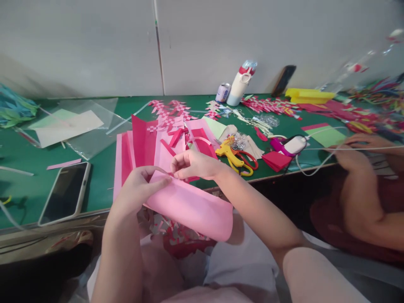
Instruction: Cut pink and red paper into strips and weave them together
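Mid-frame, I have my left hand (142, 184) clamped on the pink sheet (192, 206); my right hand (196, 165) curls at its top edge, though I can't tell whether its fingers grip.

Phone (65, 193) left, scissors (233, 158) right

Here on the surface (102, 181), paper sheets (143, 143) sit between the two; behind the scissors, the bottle (239, 87) stands just right of the can (223, 92), before the wall (94, 46), and another sheet (192, 206) is over the lap (243, 256).

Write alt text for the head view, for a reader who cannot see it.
A person's left hand holds a curved pink sheet, the right hand at its upper edge. On the green table lie a phone, pink papers and scissors.
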Demonstrator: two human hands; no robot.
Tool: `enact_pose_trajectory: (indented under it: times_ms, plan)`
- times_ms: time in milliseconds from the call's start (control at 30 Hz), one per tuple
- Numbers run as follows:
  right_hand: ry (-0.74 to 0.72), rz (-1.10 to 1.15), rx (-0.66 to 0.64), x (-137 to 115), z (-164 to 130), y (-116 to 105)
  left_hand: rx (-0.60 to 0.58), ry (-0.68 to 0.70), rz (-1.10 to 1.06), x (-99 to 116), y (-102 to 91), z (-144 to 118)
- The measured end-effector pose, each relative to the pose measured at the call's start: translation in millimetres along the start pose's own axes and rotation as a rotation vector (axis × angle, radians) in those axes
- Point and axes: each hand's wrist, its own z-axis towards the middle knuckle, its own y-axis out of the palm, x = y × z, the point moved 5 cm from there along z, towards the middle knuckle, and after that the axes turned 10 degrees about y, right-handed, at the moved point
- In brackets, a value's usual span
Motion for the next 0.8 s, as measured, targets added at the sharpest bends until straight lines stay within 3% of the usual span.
enact_pose_trajectory:
  times_ms: [233,567,800]
  plan:
    - [-0.012,0.134,-0.107,9,4,5,-0.061,-0.015,0.025,1,6.1,2]
    - [0.043,0.119,-0.151,24,11,2,-0.098,-0.072,0.308,-2,9.7,8]
    - [0.076,0.137,-0.212,37,18,0,-0.146,-0.123,0.395,-3,15.5,12]
